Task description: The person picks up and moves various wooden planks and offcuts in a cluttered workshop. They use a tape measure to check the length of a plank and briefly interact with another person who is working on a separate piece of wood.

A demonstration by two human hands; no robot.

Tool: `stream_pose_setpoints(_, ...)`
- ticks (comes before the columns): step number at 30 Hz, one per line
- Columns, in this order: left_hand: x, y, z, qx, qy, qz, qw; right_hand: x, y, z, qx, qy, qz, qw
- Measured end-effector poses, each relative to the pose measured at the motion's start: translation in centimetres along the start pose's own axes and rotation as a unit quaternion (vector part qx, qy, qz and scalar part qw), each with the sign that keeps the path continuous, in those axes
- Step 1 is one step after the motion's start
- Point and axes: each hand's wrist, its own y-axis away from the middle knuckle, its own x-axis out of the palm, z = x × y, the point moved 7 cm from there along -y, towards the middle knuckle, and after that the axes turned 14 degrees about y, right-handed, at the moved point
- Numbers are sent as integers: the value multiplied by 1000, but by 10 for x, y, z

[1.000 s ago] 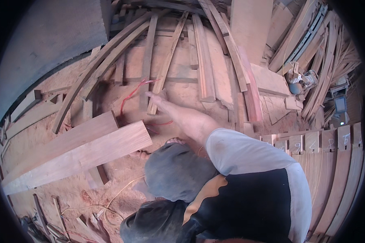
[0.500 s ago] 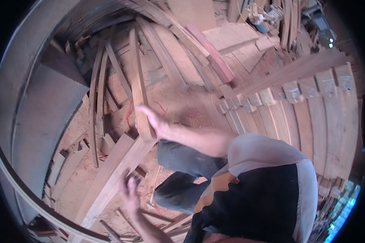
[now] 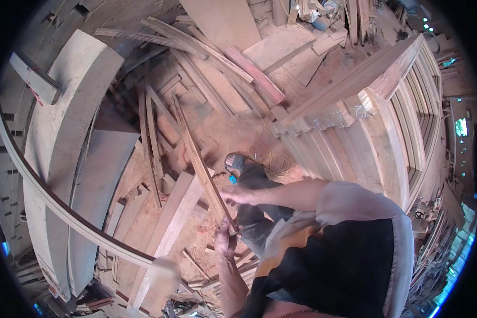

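A long, narrow wooden strip (image 3: 202,172) slants up and away from me over the work floor. My left hand (image 3: 225,241) is closed around its near end. Beside the strip's right edge is my right hand (image 3: 237,195), fingers stretched out and not wrapped around the wood; whether the fingertips touch it I cannot tell. Under and left of the strip lies a thick, squared wooden beam (image 3: 181,216), running toward the lower left. My foot in a sandal (image 3: 235,161) shows just beyond the right hand.
At the right stands a row of wooden panels (image 3: 350,151). Thick wooden slabs (image 3: 82,106) rise at the left, crossed by a long curved rail (image 3: 53,199). Loose strips (image 3: 148,138) and a reddish board (image 3: 257,74) lie ahead. A yellow cord (image 3: 273,159) is coiled on the floor.
The right hand has let go of the wooden strip, and the left hand, open before, now grips its near end. That end has come down and closer to me. The view has shifted.
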Motion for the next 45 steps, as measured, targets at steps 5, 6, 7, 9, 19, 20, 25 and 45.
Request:
stream_pose_setpoints(5, 52, 65, -14, -13, -7, -30, 999, -16, -27, 40, 97, -198, 19, 975)
stream_pose_setpoints(6, 60, 76, -14, -12, 0, -31, 999, -19, -33, 51, 78, -177, -2, 981)
stream_pose_setpoints(7, 60, 90, -14, -9, -7, -67, 998, -15, -36, 62, 53, -158, 0, 986)
stream_pose_setpoints(9, 61, 122, -8, 10, 6, -29, 1000, -8, -28, 69, 58, -131, -21, 990)
stream_pose_setpoints(19, -13, 383, 173, 88, -13, -250, 964, 118, 138, -41, 249, 258, 505, 785)
stream_pose_setpoints(20, -14, 405, 207, 39, 25, -291, 956, 131, 147, -41, 202, 266, 557, 760)
stream_pose_setpoints(25, 11, 454, 347, 131, 247, -331, 901, 217, 213, -84, 229, 357, 640, 640)
stream_pose_setpoints(45, -237, 252, 346, 163, 155, -377, 898, -133, -48, 51, -68, 224, -141, 962)
